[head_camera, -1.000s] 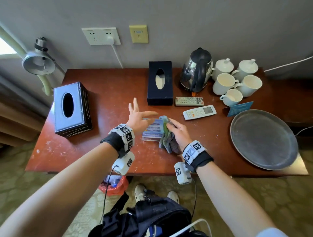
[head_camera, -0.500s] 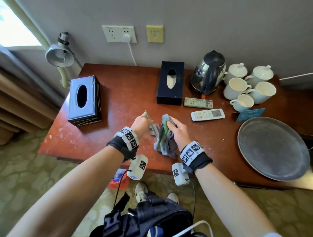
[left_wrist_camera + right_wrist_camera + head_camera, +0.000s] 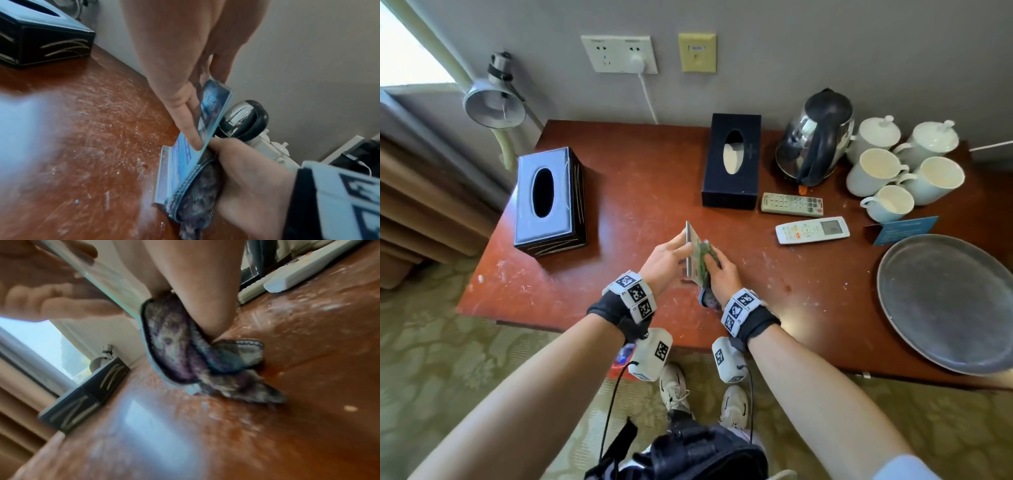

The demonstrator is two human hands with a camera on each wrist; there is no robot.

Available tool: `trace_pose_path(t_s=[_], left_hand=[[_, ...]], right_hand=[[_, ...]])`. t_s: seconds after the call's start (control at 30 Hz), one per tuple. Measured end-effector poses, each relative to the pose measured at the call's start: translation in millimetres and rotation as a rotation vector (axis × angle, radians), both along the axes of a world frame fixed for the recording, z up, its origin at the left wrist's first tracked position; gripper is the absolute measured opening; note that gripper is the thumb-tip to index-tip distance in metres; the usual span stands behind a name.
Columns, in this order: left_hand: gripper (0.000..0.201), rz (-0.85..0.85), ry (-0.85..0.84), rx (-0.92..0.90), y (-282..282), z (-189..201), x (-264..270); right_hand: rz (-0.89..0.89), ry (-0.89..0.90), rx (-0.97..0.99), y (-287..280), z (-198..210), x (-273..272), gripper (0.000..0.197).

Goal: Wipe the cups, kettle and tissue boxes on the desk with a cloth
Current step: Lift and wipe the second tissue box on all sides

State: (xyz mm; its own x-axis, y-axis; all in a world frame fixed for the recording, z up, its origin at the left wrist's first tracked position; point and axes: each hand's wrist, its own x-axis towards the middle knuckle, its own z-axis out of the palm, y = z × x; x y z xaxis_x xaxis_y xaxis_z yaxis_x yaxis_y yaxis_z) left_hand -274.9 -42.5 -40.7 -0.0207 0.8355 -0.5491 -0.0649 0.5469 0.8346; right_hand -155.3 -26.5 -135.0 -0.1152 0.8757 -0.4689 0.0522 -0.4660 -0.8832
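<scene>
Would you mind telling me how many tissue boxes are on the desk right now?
2: one tissue box near the desk's left edge, another tissue box at the back beside the kettle. None seems hidden.

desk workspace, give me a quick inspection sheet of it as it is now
surface: red-brown wooden desk, scratched, white specks.
job's things: two dark tissue boxes, steel kettle, white cups, mottled cloth.
clutter: two remotes, round grey tray, blue tent card, clear acrylic sign stand.
grippers: left hand holds the stand; right hand presses the cloth against it.
cables: white plug lead from the wall socket.
surroundings: grey wall, clip lamp, curtain, patterned carpet.
</scene>
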Motion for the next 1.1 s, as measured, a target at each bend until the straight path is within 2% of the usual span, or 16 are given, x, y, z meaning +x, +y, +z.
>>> trace_pose_path(t_s=[0.13,0.23,0.33,0.43,0.5,0.6,0.7,0.8,0.9,1.0,1.1], left_hand=[[0.046,-0.061,-0.008,-0.006,7,-4,2],[0.045,-0.077,-0.006,-0.024,6,-6,4],[0.042,-0.112,-0.005,-0.034,9,-5,4],[0.044,-0.142,0.018,-0.046,11,-4,6],[0.046,-0.16,0.033,-0.044,13,-3,9],[0.047,-0.179,0.018,-0.055,16,-3,13],[0.048,-0.173,-0.025,-0.062,16,-3,12],[0.05,-0.168,-0.05,-0.061,14,-3,11],[0.047,-0.148,-0.052,-0.063,12,-5,4],[0.047,-0.136,-0.036,-0.06,11,-5,-11],[0.049,-0.141,-0.045,-0.066,10,-4,-14]], right_hand=[[-0.12,0.176,0.025,-1,28,-4,0.03],[-0.093,0.2,0.111,-11,40,5,0.035],[-0.104,0.146,0.117,-14,13,8,0.036],[-0.178,0.027,-0.011,-7,-11,5,0.035],[-0.218,0.011,-0.058,2,-18,5,0.033],[-0.276,0.122,-0.004,5,9,6,0.03],[-0.245,0.134,0.117,3,41,10,0.035],[-0.205,0.151,0.204,0,55,15,0.035],[-0.141,0.111,0.206,-9,42,11,0.035],[-0.107,-0.012,0.091,-26,8,6,0.036],[-0.025,-0.072,0.004,-47,-8,19,0.034]])
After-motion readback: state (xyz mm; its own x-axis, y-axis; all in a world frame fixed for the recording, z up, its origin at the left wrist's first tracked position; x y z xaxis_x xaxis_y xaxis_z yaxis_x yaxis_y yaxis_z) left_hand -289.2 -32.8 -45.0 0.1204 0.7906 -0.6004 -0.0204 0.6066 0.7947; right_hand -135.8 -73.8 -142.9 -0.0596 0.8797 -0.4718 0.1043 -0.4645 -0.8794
